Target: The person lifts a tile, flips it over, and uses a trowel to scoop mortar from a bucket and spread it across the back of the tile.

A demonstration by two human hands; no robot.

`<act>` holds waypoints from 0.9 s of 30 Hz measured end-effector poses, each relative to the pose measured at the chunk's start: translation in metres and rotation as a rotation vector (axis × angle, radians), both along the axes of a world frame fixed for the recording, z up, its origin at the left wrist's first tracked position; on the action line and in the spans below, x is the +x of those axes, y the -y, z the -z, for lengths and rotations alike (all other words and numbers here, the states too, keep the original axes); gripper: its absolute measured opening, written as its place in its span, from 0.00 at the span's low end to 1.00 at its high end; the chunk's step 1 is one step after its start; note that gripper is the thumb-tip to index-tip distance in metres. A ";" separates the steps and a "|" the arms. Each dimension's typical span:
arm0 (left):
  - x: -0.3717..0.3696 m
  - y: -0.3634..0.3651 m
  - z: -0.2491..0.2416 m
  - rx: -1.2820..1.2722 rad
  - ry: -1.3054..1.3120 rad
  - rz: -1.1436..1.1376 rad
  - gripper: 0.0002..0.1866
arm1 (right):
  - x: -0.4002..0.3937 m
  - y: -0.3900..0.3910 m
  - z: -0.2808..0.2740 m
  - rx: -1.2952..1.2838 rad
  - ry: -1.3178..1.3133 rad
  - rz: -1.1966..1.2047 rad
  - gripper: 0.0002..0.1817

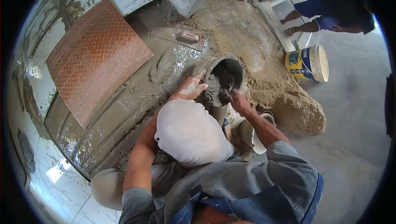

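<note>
A bucket (200,68) of wet grey mortar (213,92) lies tilted, with its mouth facing my right side. My left hand (192,87) grips its near rim, fingers against the outer wall. At the mouth, my right hand (238,101) is closed, with its fingertips hidden by the mortar and the rim. What it holds I cannot make out. Just below the bucket, a tool with a dark handle (227,129) stands by my knee. A float with a pinkish handle (187,38) rests on the wet mortar bed beyond the bucket.
A red-brown tile (99,61) lies back-side up on the left. Sand (288,104) is heaped at right, near a yellow-and-blue pail (300,64). A small bucket (249,133) stands by my right forearm. Another person (334,9) is at the upper right.
</note>
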State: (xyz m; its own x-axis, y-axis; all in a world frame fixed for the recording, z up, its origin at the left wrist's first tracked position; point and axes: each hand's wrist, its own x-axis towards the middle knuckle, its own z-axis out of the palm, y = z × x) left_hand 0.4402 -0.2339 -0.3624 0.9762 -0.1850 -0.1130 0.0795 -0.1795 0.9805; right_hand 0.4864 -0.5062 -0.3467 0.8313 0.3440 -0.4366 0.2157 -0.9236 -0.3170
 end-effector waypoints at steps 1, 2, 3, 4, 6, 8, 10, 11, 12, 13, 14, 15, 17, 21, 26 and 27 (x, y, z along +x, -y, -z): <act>0.000 -0.002 -0.002 -0.053 -0.074 0.014 0.32 | 0.002 -0.002 0.001 0.004 -0.005 -0.004 0.17; -0.003 0.000 0.000 -0.054 -0.086 0.016 0.32 | -0.002 -0.001 0.002 0.093 -0.110 0.020 0.18; -0.004 0.001 0.001 -0.081 -0.038 -0.025 0.32 | -0.006 0.000 0.002 0.181 -0.214 0.046 0.20; 0.000 0.001 0.003 -0.106 0.021 -0.073 0.32 | -0.014 -0.016 -0.022 0.161 -0.309 0.142 0.21; 0.001 0.008 0.029 -0.106 0.041 -0.091 0.32 | -0.017 -0.023 -0.030 0.192 -0.410 0.174 0.20; -0.002 0.009 0.028 -0.100 0.063 -0.108 0.32 | -0.019 -0.023 -0.021 0.312 -0.563 0.242 0.16; -0.008 0.012 0.028 0.056 0.073 -0.066 0.31 | -0.019 -0.032 -0.028 0.356 -0.612 0.298 0.16; -0.006 0.011 0.035 0.059 0.067 -0.069 0.31 | -0.020 -0.037 -0.032 0.396 -0.656 0.362 0.15; -0.003 0.012 0.043 0.062 0.093 -0.083 0.31 | -0.020 -0.033 -0.028 0.393 -0.662 0.364 0.15; -0.002 0.012 0.041 0.065 0.120 -0.095 0.31 | -0.020 -0.029 -0.023 0.462 -0.694 0.394 0.15; -0.005 0.014 0.038 0.065 0.116 -0.094 0.31 | -0.019 -0.026 -0.020 0.532 -0.725 0.423 0.14; -0.008 0.014 0.034 0.039 0.085 -0.062 0.32 | -0.019 -0.023 -0.017 0.532 -0.727 0.418 0.14; -0.011 0.012 0.022 0.013 0.051 -0.033 0.32 | -0.027 -0.021 -0.022 0.663 -0.838 0.554 0.14; -0.011 0.009 0.009 0.066 0.036 -0.025 0.33 | -0.034 -0.019 -0.015 0.740 -0.915 0.636 0.15; -0.004 0.008 0.011 0.103 0.004 -0.006 0.33 | -0.042 -0.010 -0.004 0.875 -0.972 0.707 0.14; -0.004 0.006 0.010 0.074 0.059 -0.007 0.32 | -0.044 -0.009 -0.003 0.873 -0.974 0.704 0.14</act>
